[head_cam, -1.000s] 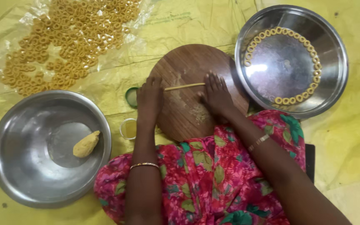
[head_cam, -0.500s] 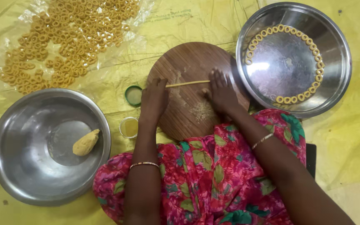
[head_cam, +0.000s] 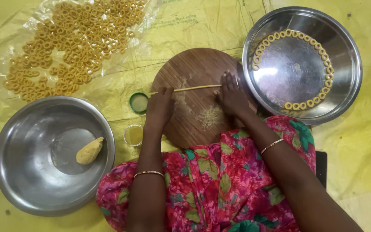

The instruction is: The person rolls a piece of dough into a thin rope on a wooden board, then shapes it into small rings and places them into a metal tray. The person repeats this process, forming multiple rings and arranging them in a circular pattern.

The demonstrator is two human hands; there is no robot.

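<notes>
While the dough rope (head_cam: 196, 88) is being rolled on the round board (head_cam: 194, 68) mid-frame, flat open left hand (head_cam: 159, 107) and right hand (head_cam: 232, 94) are best being pressed evenly.

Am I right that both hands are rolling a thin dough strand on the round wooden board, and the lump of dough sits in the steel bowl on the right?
Not quite. The head view shows the dough lump in the left steel bowl; the right bowl holds dough rings. Both hands, left and right, do roll the strand on the wooden board.
</notes>
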